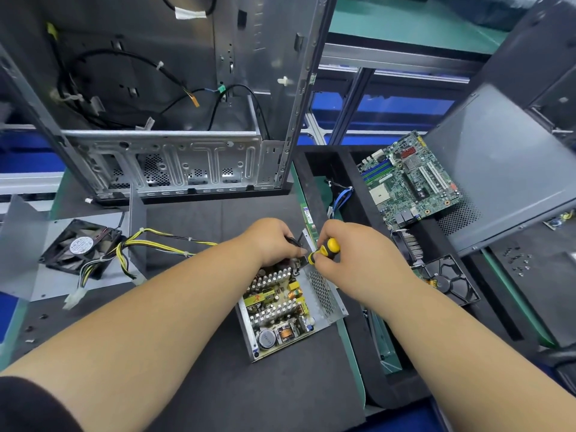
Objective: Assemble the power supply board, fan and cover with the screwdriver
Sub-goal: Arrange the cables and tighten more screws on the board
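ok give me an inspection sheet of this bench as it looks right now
surface: dark foam mat over a green bench.
job's things: power supply board sits in its open metal housing; fan lies apart at left; screwdriver at the housing's far corner.
clutter: motherboard, hard drive, loose screws at right.
grippers: right hand grips the screwdriver; left hand rests on the housing's far end, what it holds is hidden.
cables: yellow and black wire bundle runs left towards the fan.
surroundings: open computer case stands behind; grey panel leans at right.
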Demonstrator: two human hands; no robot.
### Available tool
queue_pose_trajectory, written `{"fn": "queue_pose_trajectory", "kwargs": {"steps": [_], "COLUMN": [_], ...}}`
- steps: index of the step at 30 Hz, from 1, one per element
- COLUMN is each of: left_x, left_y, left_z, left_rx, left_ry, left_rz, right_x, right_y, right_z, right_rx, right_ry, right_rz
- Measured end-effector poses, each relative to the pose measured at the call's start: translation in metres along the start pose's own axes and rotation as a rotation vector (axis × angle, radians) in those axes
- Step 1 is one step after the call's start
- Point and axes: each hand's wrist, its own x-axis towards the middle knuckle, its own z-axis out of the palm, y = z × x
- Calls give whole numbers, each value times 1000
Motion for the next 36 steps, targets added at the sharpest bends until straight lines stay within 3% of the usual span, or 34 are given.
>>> {"fn": "queue_pose_trajectory", "kwargs": {"steps": [8,14,19,36], "left_x": [-3,-4,-4,-4], "left_y": [1,1,4,6], "left_z": [1,1,-1,-7], "left_rx": [-149,-146,-19,-102], "left_ry": [-53,-43,56,-51], "left_rz": [-25,-39,-52,-119], "right_x": [0,-2,-4,-2], "right_y": [0,-2,-4,-4], "right_z": [-1,-2,-5,0], "right_rx": [2,5,17,-34], "right_ry": [-21,-12,-1,6], "right_rz": [6,8,-3,-11]}}
